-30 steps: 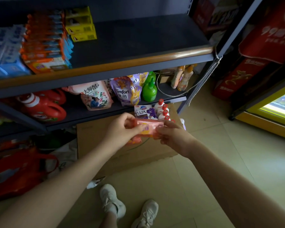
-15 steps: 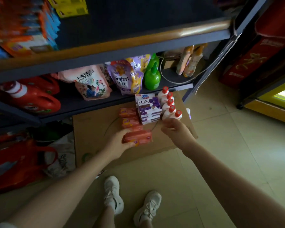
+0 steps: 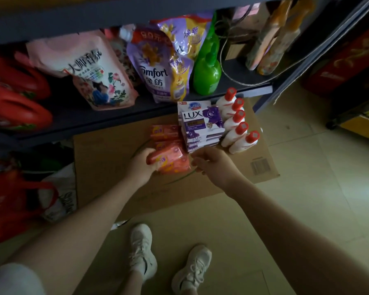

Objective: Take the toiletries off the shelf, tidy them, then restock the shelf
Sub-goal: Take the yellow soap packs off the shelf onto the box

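Note:
My left hand (image 3: 141, 165) grips an orange soap pack (image 3: 168, 156) low over a flat cardboard sheet (image 3: 107, 167) on the floor, above another orange pack. More orange packs (image 3: 164, 132) lie just behind it. A stack of purple LUX soap boxes (image 3: 201, 128) stands to their right, and a row of white bottles with red caps (image 3: 235, 122) stands beside the boxes. My right hand (image 3: 213, 161) hovers beside the held pack with loosely curled fingers, holding nothing.
The dark shelf (image 3: 232, 90) behind holds pink and purple refill pouches (image 3: 153, 64), a green bottle (image 3: 207, 71), red jugs (image 3: 15, 105) and slim bottles (image 3: 273, 39). A red bag (image 3: 11, 199) sits at the left. My shoes (image 3: 143, 250) stand on the tiled floor.
The pack was held in both hands at chest height. My right hand let go, and my left hand has lowered the pack onto the orange packs on the cardboard.

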Demonstrator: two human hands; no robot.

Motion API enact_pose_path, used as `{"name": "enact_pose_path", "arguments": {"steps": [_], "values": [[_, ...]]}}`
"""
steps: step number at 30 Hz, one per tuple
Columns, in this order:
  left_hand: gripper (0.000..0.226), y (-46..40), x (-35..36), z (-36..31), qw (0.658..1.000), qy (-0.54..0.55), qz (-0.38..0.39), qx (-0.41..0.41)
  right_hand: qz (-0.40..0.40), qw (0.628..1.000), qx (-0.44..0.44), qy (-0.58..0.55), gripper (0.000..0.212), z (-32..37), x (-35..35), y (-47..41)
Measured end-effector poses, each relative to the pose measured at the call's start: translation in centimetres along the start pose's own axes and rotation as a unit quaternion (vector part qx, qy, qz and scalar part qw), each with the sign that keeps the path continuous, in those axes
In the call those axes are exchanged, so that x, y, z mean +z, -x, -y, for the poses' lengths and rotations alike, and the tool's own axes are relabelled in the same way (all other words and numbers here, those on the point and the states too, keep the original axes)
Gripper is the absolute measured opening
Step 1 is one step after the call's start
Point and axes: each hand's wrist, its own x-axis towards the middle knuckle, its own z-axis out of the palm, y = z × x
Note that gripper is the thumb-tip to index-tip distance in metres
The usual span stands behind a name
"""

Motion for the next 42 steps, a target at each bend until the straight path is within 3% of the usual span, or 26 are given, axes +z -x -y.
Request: {"name": "enact_pose_path", "arguments": {"steps": [3, 8, 11, 13, 15, 17, 19, 22, 25, 27, 32, 36, 39, 42], "values": [[0.053, -0.3, -0.4, 0.0, 0.992, -0.125, 0.001, 0.030, 0.013, 1.000, -0.018, 0.008, 0.012, 0.9, 0.2, 0.1], [0.053, 0.7, -4.1, -2.1, 0.991, -0.109, 0.012, 0.083, 0.029, 0.996, -0.065, 0.058, 0.013, 5.6, -1.0, 0.6], [0.043, 1.6, -8.6, -4.6, 0.973, -0.129, -0.054, 0.186, 0.014, 0.990, -0.126, 0.055, 0.014, 10.6, -1.6, 0.4], [0.036, 2.5, -13.0, -6.9, 0.929, -0.182, -0.132, 0.295, -0.019, 0.979, -0.188, 0.077, 0.017, 14.2, -1.6, -0.2], [0.035, 3.0, -17.8, -8.9, 0.836, -0.296, -0.229, 0.401, -0.047, 0.964, -0.245, 0.092, 0.017, 17.5, -1.4, -0.8], [0.039, 2.9, -22.6, -10.3, 0.756, -0.391, -0.302, 0.428, -0.080, 0.949, -0.292, 0.089, 0.016, 20.6, -0.8, -1.6], [0.049, 2.5, -26.7, -11.5, 0.726, -0.422, -0.364, 0.403, -0.134, 0.930, -0.329, 0.094, 0.017, 22.9, 0.1, -2.4], [0.065, 1.6, -31.7, -11.5, 0.725, -0.424, -0.428, 0.333, -0.195, 0.871, -0.425, 0.151, 0.013, 26.3, 2.3, -3.9], [0.076, -0.2, -33.6, -10.4, 0.759, -0.413, -0.415, 0.284, -0.216, 0.818, -0.487, 0.218, 0.020, 29.4, 4.2, -7.0], [0.074, -1.7, -33.8, -9.7, 0.753, -0.407, -0.425, 0.295, -0.216, 0.811, -0.475, 0.265, 0.025, 31.3, 5.1, -9.9], [0.058, -3.7, -33.7, -8.7, 0.697, -0.367, -0.509, 0.348, -0.203, 0.824, -0.397, 0.351, 0.052, 36.3, 5.6, -17.5], [0.057, -4.2, -33.6, -8.3, 0.681, -0.359, -0.527, 0.361, -0.201, 0.802, -0.338, 0.449, 0.065, 39.2, 5.2, -22.1], [0.056, -4.3, -33.5, -8.2, 0.678, -0.364, -0.529, 0.357, -0.225, 0.796, -0.320, 0.462, 0.066, 38.8, 5.5, -23.0], [0.055, -4.3, -33.5, -8.2, 0.678, -0.368, -0.531, 0.352, -0.309, 0.732, -0.370, 0.482, 0.058, 38.4, 5.6, -22.4]]}}
